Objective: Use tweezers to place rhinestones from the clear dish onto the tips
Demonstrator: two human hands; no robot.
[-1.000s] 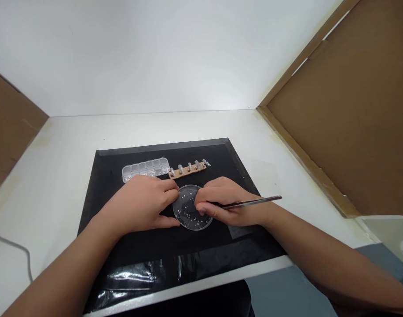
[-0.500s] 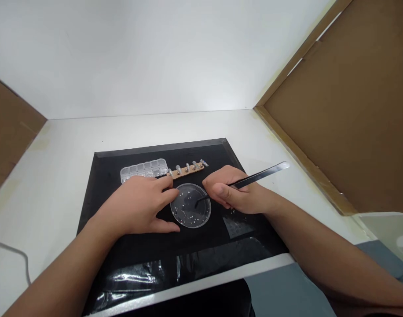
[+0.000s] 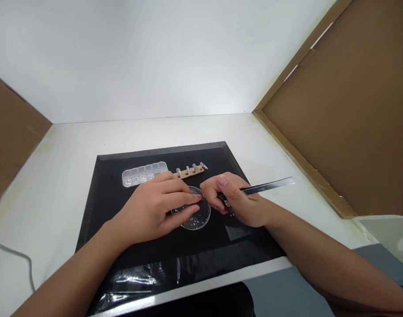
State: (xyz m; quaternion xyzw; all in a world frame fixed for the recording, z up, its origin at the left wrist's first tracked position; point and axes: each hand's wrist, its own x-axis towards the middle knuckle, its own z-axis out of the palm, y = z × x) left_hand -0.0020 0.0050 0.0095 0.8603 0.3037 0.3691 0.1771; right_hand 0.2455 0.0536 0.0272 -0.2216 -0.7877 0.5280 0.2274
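since half a second ago, the left hand (image 3: 158, 206) has moved right, from the dish's left edge to over it, its fingertips now meeting the right hand's side near the dish's upper right. the right hand (image 3: 236, 199) grips a slim metal tool (image 3: 270, 184), thumb pressed along it, its far end pointing toward the right of the frame. the left thumb and forefinger are held close together beside the tool's working end; whether they pinch it or anything small, i cannot tell.

the clear round dish (image 3: 201, 223) lies at the centre of the frame, on the black mat (image 3: 102, 202), partly hidden under the left fingers, with tiny pale bits scattered in it. left of centre, above the left hand, sits a clear compartment box (image 3: 140, 171), its nearer row holding shiny pieces. just right of it, partly covered by the left fingers, is a tan strip (image 3: 191, 173) bearing small clear pieces. a grey cord (image 3: 30, 268) runs at the lower left.
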